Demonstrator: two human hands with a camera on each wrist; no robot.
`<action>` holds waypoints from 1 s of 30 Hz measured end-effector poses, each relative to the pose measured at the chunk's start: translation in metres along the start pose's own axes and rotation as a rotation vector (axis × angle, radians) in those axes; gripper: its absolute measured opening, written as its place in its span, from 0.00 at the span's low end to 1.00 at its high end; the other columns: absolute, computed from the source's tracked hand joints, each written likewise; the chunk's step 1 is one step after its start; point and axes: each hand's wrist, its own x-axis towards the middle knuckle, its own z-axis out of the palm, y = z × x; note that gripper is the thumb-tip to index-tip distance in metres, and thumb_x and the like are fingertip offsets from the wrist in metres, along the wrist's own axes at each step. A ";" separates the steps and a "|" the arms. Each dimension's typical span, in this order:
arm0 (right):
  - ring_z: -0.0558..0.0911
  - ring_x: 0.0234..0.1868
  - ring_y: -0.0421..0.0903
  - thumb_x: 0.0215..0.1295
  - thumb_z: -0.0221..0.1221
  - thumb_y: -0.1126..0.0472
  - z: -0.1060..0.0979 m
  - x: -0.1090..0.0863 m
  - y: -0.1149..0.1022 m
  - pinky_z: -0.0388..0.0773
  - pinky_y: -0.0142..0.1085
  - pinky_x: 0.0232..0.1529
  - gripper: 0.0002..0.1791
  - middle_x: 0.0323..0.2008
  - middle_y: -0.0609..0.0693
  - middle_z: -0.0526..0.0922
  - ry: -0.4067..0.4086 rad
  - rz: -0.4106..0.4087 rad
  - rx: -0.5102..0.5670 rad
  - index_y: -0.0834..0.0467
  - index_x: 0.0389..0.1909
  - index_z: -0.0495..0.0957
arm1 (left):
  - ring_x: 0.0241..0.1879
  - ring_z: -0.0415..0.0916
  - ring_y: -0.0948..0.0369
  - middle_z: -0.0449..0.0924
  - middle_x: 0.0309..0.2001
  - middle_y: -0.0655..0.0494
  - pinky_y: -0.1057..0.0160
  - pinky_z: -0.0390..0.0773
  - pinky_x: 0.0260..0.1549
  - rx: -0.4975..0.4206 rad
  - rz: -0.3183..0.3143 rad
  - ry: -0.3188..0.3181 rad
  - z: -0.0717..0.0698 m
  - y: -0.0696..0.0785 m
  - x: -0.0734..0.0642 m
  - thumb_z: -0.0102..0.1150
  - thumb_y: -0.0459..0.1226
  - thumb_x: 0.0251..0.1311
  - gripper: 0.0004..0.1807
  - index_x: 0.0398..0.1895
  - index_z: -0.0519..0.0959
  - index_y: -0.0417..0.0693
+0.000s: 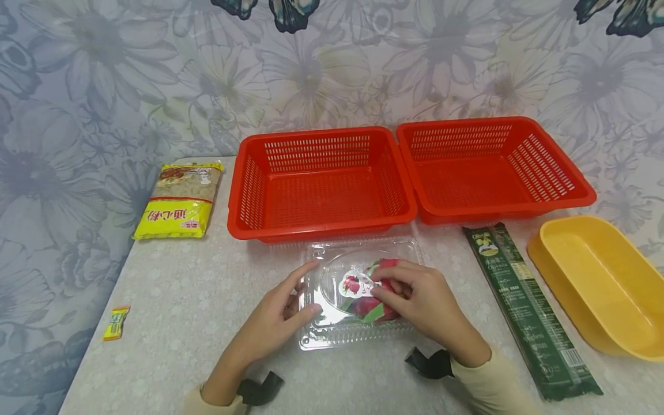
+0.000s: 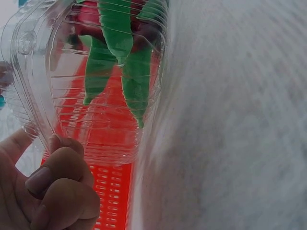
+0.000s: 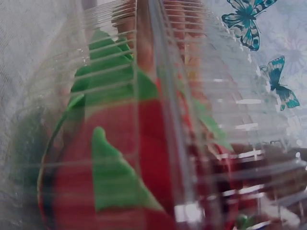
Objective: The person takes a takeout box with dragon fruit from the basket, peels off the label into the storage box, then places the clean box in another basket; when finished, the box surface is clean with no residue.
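Clear plastic box [image 1: 353, 339] around red-and-green fruit [image 1: 367, 306]

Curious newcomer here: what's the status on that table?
Left hand grips clear rectangular plastic box; right hand pinches white fruit-print label. Red-and-green fruit inside. No obstruction visible.

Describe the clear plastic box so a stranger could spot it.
At the back of the table stand two red baskets. In front of the left one lies the clear plastic box, left hand at its edge, right hand over it. Unlike those opaque baskets, it's transparent, showing red and green contents.
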 end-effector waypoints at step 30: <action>0.68 0.23 0.35 0.56 0.75 0.64 0.002 -0.004 0.004 0.62 0.25 0.22 0.14 0.41 0.36 0.85 0.034 -0.089 0.164 0.46 0.42 0.89 | 0.25 0.66 0.64 0.68 0.31 0.56 0.66 0.71 0.24 0.002 0.017 -0.005 -0.001 -0.002 0.000 0.66 0.53 0.65 0.39 0.76 0.58 0.81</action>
